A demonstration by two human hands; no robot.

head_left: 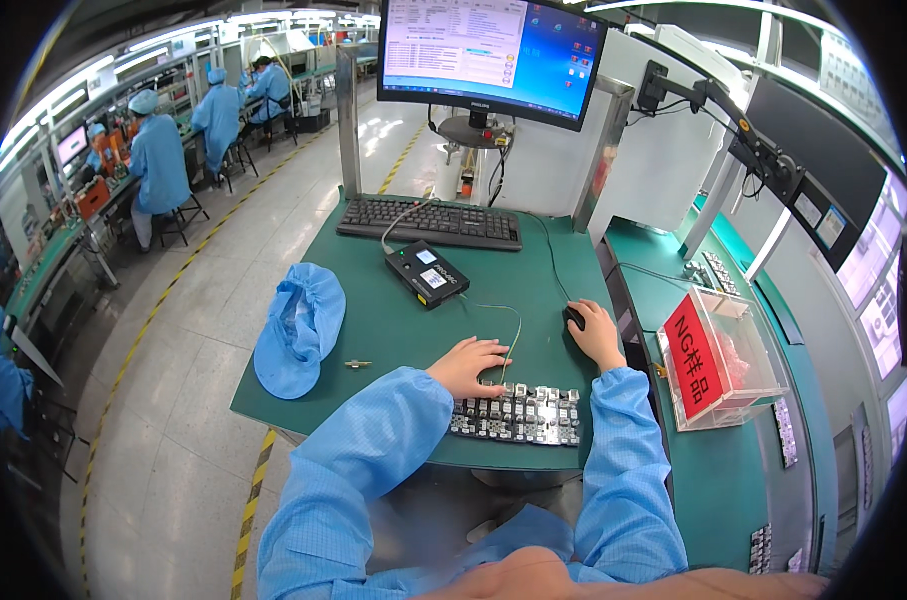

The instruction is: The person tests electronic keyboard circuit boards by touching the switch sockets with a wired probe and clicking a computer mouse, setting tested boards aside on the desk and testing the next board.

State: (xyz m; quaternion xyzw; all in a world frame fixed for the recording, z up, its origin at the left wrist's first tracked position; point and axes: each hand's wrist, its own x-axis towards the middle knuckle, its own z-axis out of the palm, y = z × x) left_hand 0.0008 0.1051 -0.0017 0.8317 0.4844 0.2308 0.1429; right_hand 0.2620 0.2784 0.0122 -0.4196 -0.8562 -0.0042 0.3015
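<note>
My left hand (pixel 472 368) rests at the left end of a panel of small circuit boards (pixel 534 415), fingers stretched out and apart, the thumb touching the panel's upper edge. A thin light cable (pixel 520 325) runs from a black box (pixel 428 273) down to the panel beside the thumb; its end is too small to make out. My right hand (pixel 599 335) is wrapped over a black computer mouse (pixel 575 317) to the right of the panel. Both forearms wear blue sleeves.
A blue cap (pixel 302 332) and a small brass-coloured connector (pixel 358 364) lie on the green table (pixel 404 340). Behind stand a keyboard (pixel 429 222) and a lit monitor (pixel 489 60). To the right is a clear box (pixel 724 360) with a red label. People in blue work at far left.
</note>
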